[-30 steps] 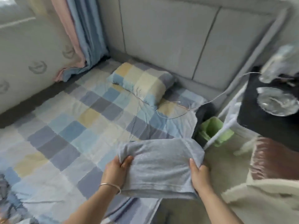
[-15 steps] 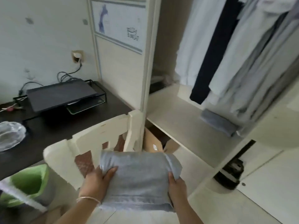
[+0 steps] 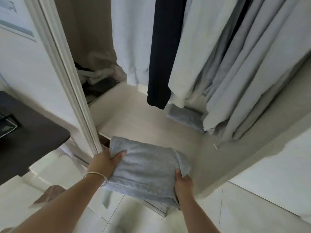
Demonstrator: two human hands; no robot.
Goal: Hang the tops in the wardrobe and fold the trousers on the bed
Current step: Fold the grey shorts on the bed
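Folded garment: grey soft-knit trousers folded into a thick rectangular bundle (image 3: 148, 170), held in the air at the front edge of the wardrobe shelf, far end over the shelf, near end over the floor.
Left hand (image 3: 105, 163): grip closed on the bundle's left edge, thumb on top, fingers underneath; thin white bangle (image 3: 98, 176) on the wrist.
Right hand (image 3: 183, 184): grip closed on the bundle's near right corner, thumb on top, other fingers hidden beneath the cloth.
Shelf: pale beige wardrobe shelf (image 3: 143, 121), mostly bare at its front; a second folded grey cloth (image 3: 185, 117) lies on it further back, under the hanging clothes.
Hanging clothes: white and pale grey garments (image 3: 235, 64) and one long dark navy garment (image 3: 161, 52), hems just above the shelf.
Left of wardrobe: white door frame post (image 3: 72, 81); dark bench (image 3: 30, 130) beyond it.
Floor: pale tiles (image 3: 244, 212).
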